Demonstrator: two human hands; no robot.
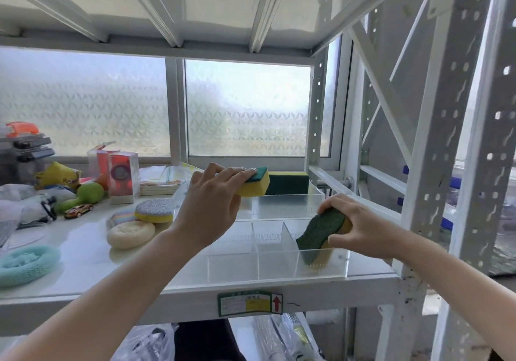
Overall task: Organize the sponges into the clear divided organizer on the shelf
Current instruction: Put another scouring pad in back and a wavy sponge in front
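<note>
A clear divided organizer (275, 268) stands on the white shelf (83, 265), right of centre. My left hand (212, 204) grips a rectangular yellow-and-green sponge (255, 186) above the organizer's back left part. My right hand (360, 225) holds a wavy green-and-yellow sponge (318, 233) on edge in the front right compartment. Another green-topped sponge (287, 183) rests behind the organizer. Left of the organizer lie a silver-topped round sponge (155, 210), a pastel striped one (122, 218) and a cream round one (131, 235).
A teal mesh scrubber (26, 265) lies at the shelf's left front. Further back sit a toy car (79, 210), a green toy (83, 196), boxed items (122, 179) and clutter. White perforated uprights (435, 148) stand at right; a frosted window is behind.
</note>
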